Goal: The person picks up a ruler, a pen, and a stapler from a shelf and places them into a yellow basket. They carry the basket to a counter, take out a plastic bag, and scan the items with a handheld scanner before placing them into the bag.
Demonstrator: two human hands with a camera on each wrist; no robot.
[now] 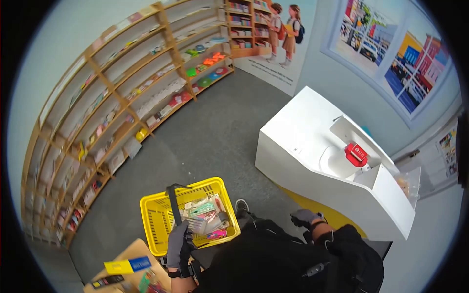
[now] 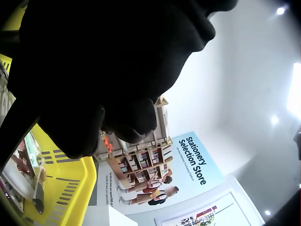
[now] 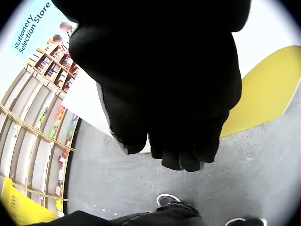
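My left hand (image 1: 179, 244), in a grey glove, grips the black handle (image 1: 173, 202) of a yellow shopping basket (image 1: 148, 219). Packets of stationery (image 1: 207, 215) lie inside, among them a pink one (image 1: 216, 235) near the basket's front edge. In the left wrist view the dark hand (image 2: 108, 61) fills the upper part, with the basket's yellow wall (image 2: 77, 188) below it. My right hand (image 1: 305, 218), also gloved, hangs beside my body near the white counter and holds nothing. Its fingers (image 3: 181, 157) droop loosely above the floor in the right wrist view.
A white counter (image 1: 303, 156) with a red and white device (image 1: 356, 155) stands to the right. Wooden shelves (image 1: 124, 102) of stationery curve along the left wall. A small wooden table (image 1: 137, 250) with a yellow-and-blue item (image 1: 128, 265) is at lower left. Grey floor (image 1: 220, 127) lies between.
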